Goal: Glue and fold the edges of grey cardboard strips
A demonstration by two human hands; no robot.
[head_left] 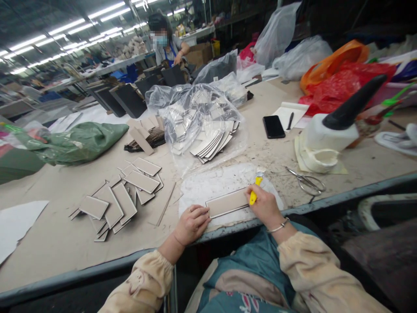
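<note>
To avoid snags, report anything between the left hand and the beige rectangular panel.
Nothing visible intervenes: the left hand touches the beige panel at its left end. The right hand holds a yellow-handled brush at the other end.

Light: rows of long white ceiling tubes (67,26), far up-left of big clear crinkled plastic bag (198,104); tubes blown out. Glare flecks on bag. Bkgd beyond bag dim, blurry; far up-rt of bag near-blk. Long beige dark-edged panel (228,204), viewer's side of bag: evenly lit, fairly sharp. Wide-angle tilt, edges stretched.

Cream gathered sleeves (145,276), teal apron (257,256), silvery bracelet (279,226)
</note>
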